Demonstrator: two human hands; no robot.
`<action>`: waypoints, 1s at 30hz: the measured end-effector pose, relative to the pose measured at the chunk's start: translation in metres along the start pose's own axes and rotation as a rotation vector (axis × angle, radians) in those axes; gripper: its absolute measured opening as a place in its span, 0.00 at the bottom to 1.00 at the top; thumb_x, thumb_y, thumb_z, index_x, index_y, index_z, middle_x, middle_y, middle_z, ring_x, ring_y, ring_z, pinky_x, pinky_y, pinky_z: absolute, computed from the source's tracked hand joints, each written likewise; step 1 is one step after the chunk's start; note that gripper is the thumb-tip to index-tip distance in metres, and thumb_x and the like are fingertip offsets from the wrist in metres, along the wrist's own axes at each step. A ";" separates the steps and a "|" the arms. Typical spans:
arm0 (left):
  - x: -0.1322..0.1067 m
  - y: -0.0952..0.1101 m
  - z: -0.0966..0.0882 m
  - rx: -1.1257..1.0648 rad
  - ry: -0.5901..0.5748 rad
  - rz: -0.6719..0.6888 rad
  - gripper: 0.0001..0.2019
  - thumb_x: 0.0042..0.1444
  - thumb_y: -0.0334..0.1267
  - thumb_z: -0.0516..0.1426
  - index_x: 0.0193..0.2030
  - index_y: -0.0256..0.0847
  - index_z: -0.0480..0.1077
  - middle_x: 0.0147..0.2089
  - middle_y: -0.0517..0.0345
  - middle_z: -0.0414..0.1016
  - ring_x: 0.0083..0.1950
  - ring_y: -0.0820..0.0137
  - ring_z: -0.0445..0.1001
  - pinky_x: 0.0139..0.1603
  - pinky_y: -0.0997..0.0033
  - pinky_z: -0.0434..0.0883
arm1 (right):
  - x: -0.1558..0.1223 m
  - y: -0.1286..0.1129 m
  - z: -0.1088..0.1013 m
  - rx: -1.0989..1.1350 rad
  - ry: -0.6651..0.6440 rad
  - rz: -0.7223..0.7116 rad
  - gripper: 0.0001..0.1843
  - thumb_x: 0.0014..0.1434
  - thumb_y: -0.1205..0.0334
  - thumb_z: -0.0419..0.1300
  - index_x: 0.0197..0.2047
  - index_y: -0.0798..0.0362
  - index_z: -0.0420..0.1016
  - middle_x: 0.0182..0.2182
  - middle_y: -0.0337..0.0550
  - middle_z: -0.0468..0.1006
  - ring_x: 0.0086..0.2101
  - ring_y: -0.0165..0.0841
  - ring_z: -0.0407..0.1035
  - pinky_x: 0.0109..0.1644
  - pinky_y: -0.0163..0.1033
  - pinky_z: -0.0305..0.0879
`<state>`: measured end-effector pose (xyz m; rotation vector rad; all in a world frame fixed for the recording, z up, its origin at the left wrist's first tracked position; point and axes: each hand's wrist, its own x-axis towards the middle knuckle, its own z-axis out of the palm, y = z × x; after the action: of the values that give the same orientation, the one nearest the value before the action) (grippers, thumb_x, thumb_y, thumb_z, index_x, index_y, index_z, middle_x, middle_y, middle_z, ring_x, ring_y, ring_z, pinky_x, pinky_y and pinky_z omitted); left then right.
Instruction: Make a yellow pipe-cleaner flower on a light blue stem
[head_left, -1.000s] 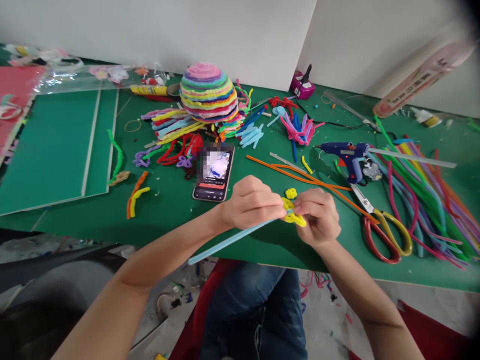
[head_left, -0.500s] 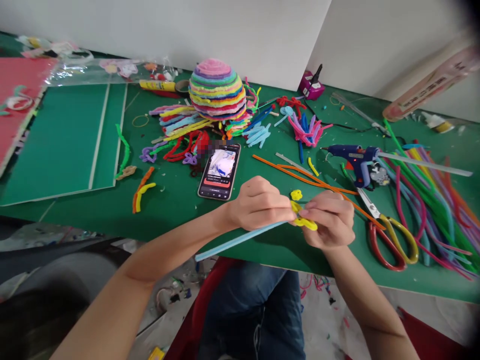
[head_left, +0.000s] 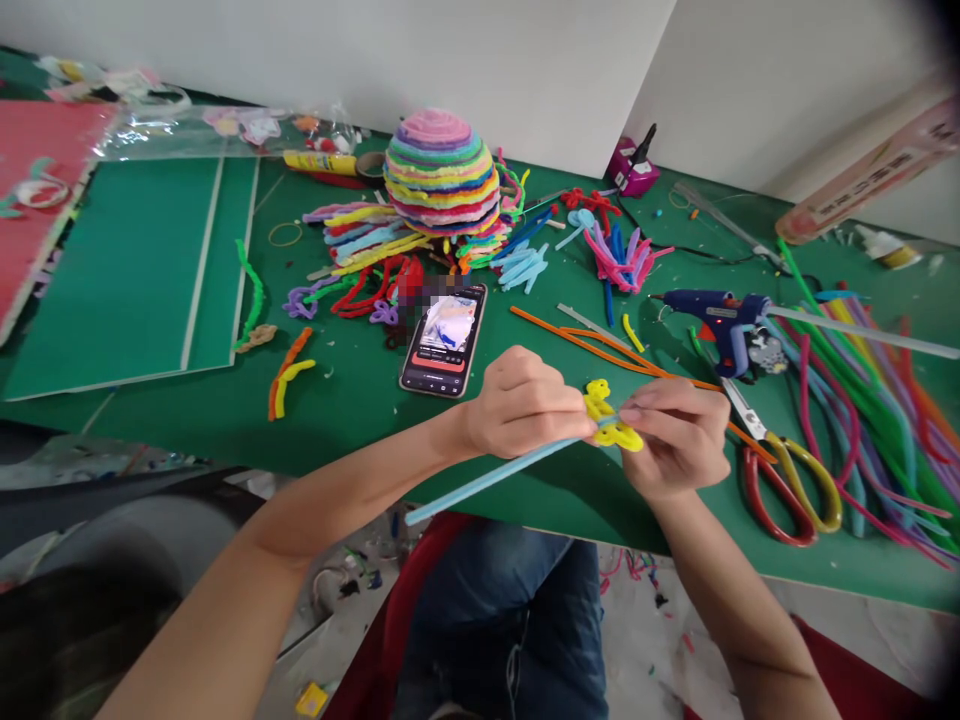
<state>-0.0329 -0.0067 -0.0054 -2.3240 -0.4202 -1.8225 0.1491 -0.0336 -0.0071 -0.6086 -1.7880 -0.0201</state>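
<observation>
Our left hand (head_left: 525, 405) is curled into a loose fist, thumb and fingers pinched on the top end of a light-blue pipe cleaner (head_left: 495, 477) that slants down-left past the worktop (head_left: 360, 400) edge. Our right hand (head_left: 679, 435) is closed too, fingertips nipping a small yellow pipe-cleaner piece (head_left: 611, 415), fuzzy, bent into loops w/ one rounded lobe sticking up. Both hands meet at that yellow piece, held just above the worktop's near edge, blue stem joining it at the pinch.

Just beyond the hands: a long orange pipe cleaner (head_left: 592, 345) lying flat, a phone (head_left: 444, 338) face up w/ screen lit. To the right, scissors (head_left: 780, 465) w/ red & yellow handle loops, a blue glue gun (head_left: 716, 320), then a thick sheaf of long multicolour pipe cleaners (head_left: 870, 400). Farther back, a dome wound in striped fuzzy bands (head_left: 442, 175) w/ loose bent scraps around it. Far left, a flat green board (head_left: 120, 270).
</observation>
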 end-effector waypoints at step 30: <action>0.007 0.003 -0.010 0.006 -0.084 0.084 0.07 0.56 0.28 0.60 0.31 0.44 0.71 0.28 0.66 0.73 0.34 0.76 0.68 0.35 0.75 0.68 | -0.001 -0.001 -0.007 -0.098 -0.070 -0.123 0.05 0.59 0.70 0.58 0.37 0.52 0.72 0.33 0.41 0.71 0.30 0.27 0.68 0.29 0.36 0.67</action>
<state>-0.0401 -0.0115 0.0042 -2.3826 -0.3331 -1.6880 0.1557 -0.0369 -0.0056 -0.5744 -1.8985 -0.1731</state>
